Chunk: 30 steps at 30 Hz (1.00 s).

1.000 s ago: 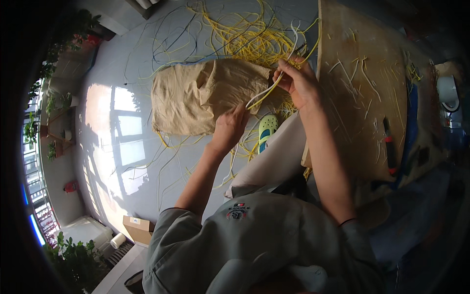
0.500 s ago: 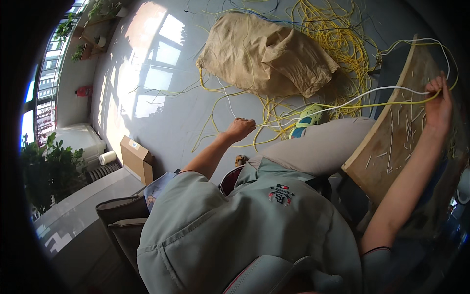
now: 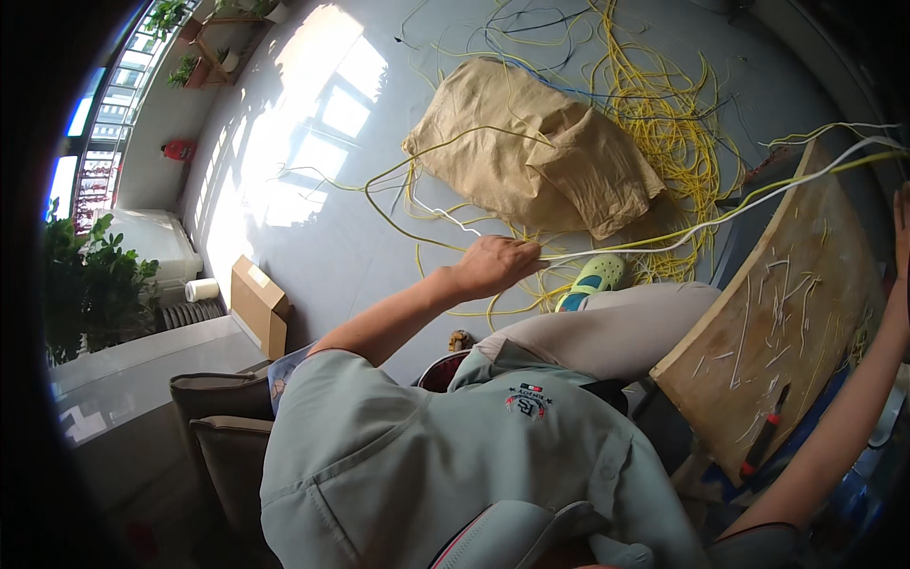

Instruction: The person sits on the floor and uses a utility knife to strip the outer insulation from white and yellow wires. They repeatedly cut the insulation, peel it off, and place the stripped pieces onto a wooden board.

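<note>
My left hand (image 3: 498,264) is closed around a yellow cable and a white cable (image 3: 678,239) in front of my body. Both strands stretch from it toward the upper right, lying side by side. A loop of yellow cable (image 3: 379,178) hangs out beyond the hand's left side. My right hand (image 3: 901,232) is cut off by the right edge, near the far run of the cables; its grip is hidden. Below them lies a worn wooden board (image 3: 706,365) with short white and yellow scraps and a red-and-black handled tool (image 3: 763,434).
A tan cloth sack (image 3: 531,142) lies on the grey floor beside a large tangle of yellow cable (image 3: 659,119). My foot in a green clog (image 3: 603,273) is near it. At the left stand a cardboard box (image 3: 258,305) and a leafy plant (image 3: 95,294).
My right hand has moved right to the picture's edge, drawing the cables along. My left hand has shifted slightly right. The view has tilted, showing more of the board and the tool on it.
</note>
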Available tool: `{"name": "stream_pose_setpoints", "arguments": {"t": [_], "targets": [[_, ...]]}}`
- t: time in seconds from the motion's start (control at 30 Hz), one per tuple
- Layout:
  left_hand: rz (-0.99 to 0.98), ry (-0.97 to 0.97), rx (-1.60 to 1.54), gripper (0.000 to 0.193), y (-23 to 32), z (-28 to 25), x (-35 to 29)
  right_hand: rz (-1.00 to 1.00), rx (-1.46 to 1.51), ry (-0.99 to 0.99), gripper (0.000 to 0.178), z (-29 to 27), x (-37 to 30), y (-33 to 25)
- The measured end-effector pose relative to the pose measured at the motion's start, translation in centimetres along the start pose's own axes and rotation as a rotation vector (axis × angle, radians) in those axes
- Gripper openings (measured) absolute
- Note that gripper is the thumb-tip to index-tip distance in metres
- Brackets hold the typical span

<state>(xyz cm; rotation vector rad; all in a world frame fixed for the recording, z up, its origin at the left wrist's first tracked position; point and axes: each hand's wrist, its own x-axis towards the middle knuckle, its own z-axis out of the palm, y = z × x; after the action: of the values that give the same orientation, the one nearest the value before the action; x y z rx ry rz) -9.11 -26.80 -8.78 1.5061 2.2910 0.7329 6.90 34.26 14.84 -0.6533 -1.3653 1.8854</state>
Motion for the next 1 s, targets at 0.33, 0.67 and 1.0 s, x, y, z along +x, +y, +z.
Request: {"name": "stream_pose_setpoints", "arguments": {"t": [0.33,0.67,1.0], "targets": [[0.176,0.250,-0.249,0.024,16.0,-0.7,15.3,0.362,0.094,-0.386,0.049,13.0,-23.9,15.9],[0.284,-0.148,-0.302,0.025,12.5,-0.1,11.6,0.123,0.445,-0.170,0.022,14.1,-26.0,17.9],[-0.004,-0.570,-0.606,0.039,5.9,-0.4,8.2,0.061,0.965,-0.201,0.029,12.7,-24.2,18.3]]}}
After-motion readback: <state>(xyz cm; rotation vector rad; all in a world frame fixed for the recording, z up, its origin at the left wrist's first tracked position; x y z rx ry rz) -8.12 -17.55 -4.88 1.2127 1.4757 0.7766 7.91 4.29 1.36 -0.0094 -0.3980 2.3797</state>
